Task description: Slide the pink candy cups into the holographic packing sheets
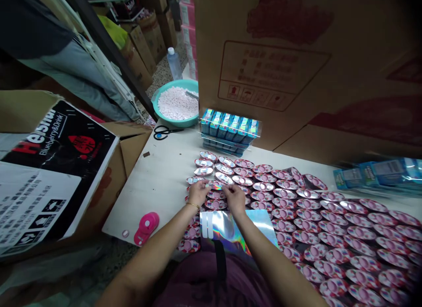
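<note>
My left hand [198, 193] and my right hand [235, 198] are close together, fingers pinched at the two ends of a small rainbow-shiny sticker [216, 185]. The sticker is over one of many oval-ended packs [263, 186], silver and pink with a pink round spot, set out in tight rows. Below my hands, partly under my right forearm, lies a holographic sticker sheet [220, 223] with pale strip outlines at its left end. My fingers hide part of the packs under them.
On the white table [145, 184] are black scissors [161, 133] and a pink punch-like tool [147, 225]. Clear trays of blue boxes [229, 126] stand before a large carton [273, 74]. Behind is a teal basin [154, 104] of white pieces. A printed carton [66, 166] and a person's legs [82, 78] are left.
</note>
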The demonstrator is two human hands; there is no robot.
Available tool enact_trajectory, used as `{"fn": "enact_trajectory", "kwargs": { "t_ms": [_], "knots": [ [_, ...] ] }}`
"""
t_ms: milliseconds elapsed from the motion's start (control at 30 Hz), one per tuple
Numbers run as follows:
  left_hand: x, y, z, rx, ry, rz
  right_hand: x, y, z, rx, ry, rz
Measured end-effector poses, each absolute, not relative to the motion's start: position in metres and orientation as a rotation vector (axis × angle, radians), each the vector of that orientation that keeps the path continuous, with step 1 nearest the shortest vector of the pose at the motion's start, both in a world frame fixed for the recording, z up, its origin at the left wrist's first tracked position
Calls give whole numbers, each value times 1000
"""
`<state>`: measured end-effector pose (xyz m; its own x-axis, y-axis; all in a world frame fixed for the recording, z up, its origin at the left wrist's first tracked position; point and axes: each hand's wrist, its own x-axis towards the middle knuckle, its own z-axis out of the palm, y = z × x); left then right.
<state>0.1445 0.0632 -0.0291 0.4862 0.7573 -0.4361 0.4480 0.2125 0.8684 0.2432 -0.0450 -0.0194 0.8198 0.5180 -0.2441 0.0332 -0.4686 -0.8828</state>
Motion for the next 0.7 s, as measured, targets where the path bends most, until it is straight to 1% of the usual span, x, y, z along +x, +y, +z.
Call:
{"fn": "enact_trajectory", "kwargs": {
  "t_ms": [100, 167, 300, 700],
  "knots": [
    [152, 65, -34, 1709, 1197, 332, 245, -41, -26, -2182, -614, 343],
    [155, 64, -32, 1842, 1207, 328, 246, -40, -29, -2245, -702, 265],
    [159, 61, -26, 2023, 1214, 272, 248, -40, -33, -2332, -793, 236],
    [167, 59, -29, 2181, 1216, 156, 250, -35, -34, -2499, -874, 240]
  ]
}}
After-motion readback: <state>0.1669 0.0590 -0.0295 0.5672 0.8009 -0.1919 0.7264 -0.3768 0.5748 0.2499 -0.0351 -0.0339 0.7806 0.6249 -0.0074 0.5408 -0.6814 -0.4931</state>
